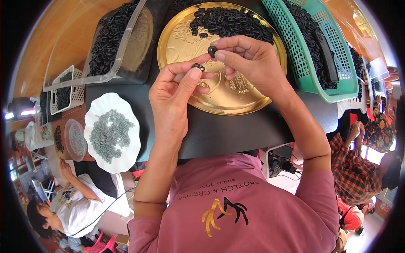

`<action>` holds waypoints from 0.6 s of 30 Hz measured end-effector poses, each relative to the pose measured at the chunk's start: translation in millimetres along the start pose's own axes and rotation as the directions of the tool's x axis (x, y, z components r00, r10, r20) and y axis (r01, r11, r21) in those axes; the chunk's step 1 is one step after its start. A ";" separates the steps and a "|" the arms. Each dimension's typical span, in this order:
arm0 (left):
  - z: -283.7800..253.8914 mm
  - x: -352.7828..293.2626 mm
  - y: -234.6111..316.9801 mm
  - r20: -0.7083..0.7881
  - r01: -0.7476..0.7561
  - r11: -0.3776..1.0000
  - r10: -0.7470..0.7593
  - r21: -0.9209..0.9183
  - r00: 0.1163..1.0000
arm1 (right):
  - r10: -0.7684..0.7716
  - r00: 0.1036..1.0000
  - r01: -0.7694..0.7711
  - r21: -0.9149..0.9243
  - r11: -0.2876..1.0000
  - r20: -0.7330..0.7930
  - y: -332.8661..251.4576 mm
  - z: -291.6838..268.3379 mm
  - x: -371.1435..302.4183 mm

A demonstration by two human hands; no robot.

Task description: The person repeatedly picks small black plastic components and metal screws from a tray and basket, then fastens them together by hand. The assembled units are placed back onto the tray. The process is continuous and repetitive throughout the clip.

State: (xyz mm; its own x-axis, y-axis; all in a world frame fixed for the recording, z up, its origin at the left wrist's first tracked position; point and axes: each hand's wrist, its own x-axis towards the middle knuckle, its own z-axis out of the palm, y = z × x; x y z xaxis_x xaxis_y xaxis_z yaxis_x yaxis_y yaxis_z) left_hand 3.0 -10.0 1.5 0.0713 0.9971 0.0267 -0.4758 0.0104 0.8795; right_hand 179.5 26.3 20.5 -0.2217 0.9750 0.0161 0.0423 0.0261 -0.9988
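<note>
My left hand (175, 90) pinches a small black plastic piece (196, 66) between thumb and index finger. A thin pale bit shows at that piece's end, too small to name. Just up and to the right, my right hand (253, 59) grips a small black round piece with a hole (212, 51) between thumb and fingers. The two pieces are close, and I cannot tell whether they touch. Both hands are above a round gold tray (228, 109) with embossed patterns. A heap of small black plastic pieces (232, 22) covers the tray's far side.
A white scalloped plate (93, 122) of small grey slender pieces stands at left, beside a round clear dish (68, 141). A clear bin (99, 79) and a white basket (80, 95) hold black pieces. A green basket (310, 86) stands right. Other people sit on both sides.
</note>
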 end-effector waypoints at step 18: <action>-0.3 1.9 -1.6 -0.030 0.053 0.998 -0.054 -0.038 0.998 | 0.022 0.999 -0.022 -0.007 1.000 0.035 2.9 -1.1 -7.4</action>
State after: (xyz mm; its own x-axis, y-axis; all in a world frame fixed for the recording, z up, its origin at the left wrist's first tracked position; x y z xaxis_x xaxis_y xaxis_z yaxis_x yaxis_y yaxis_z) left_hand 3.6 -8.1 0.0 0.0699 0.9969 -0.0350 -0.5040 0.0656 0.8612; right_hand 182.4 19.4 17.6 -0.2543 0.9671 -0.0078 0.0543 0.0062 -0.9985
